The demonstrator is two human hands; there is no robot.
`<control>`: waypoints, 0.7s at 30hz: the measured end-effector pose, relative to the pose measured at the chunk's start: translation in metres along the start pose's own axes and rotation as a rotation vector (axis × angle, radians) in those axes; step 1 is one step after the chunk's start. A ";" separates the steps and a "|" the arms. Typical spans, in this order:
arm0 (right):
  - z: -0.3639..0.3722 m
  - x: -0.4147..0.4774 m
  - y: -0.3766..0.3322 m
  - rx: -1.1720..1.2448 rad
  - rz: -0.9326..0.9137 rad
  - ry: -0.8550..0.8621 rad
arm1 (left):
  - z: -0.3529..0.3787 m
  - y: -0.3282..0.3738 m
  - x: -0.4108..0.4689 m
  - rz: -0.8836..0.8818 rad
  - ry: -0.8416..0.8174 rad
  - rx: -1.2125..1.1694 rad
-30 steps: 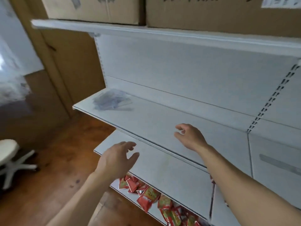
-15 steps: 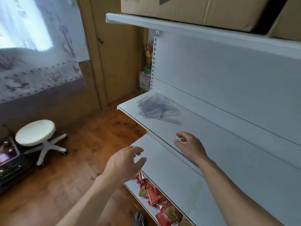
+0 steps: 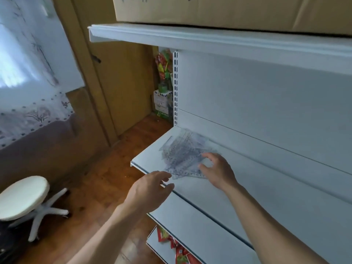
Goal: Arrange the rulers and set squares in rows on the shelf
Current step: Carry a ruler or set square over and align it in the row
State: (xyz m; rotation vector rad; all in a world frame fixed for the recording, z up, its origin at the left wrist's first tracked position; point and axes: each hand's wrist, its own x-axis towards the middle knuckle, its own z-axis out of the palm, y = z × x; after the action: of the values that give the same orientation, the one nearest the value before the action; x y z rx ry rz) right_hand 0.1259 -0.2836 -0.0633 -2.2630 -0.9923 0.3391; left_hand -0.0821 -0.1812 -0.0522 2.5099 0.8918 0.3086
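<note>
A loose heap of clear plastic rulers and set squares (image 3: 182, 153) lies at the left end of the white shelf (image 3: 238, 189). My right hand (image 3: 217, 169) hovers at the heap's right edge, fingers spread, its fingertips touching or just above the top pieces. My left hand (image 3: 150, 189) is in front of the shelf's front lip, fingers apart, holding nothing. The heap's pieces overlap, so single items are hard to tell apart.
A white upper shelf (image 3: 209, 37) carries cardboard boxes (image 3: 228, 10). A lower shelf holds red snack packets (image 3: 177, 246). A white stool (image 3: 22, 199) stands on the wooden floor at the left. Packaged goods (image 3: 163, 82) stand behind the shelf's left upright.
The view has swung left and closer to the heap. Both hands have moved toward it; my right hand now reaches its edge.
</note>
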 end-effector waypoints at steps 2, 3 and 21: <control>0.006 0.014 -0.002 -0.012 0.014 0.016 | -0.003 -0.006 0.018 0.030 -0.020 -0.006; 0.008 0.023 -0.002 -0.021 0.023 0.030 | -0.004 -0.010 0.027 0.048 -0.021 -0.009; 0.034 0.075 -0.016 -0.239 0.193 0.220 | -0.026 -0.032 0.137 0.332 -0.298 -0.143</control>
State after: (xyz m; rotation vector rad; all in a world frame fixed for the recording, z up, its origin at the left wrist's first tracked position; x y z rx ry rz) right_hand 0.1529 -0.2054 -0.0774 -2.5553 -0.7351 0.0504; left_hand -0.0038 -0.0619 -0.0373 2.4757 0.3251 0.0920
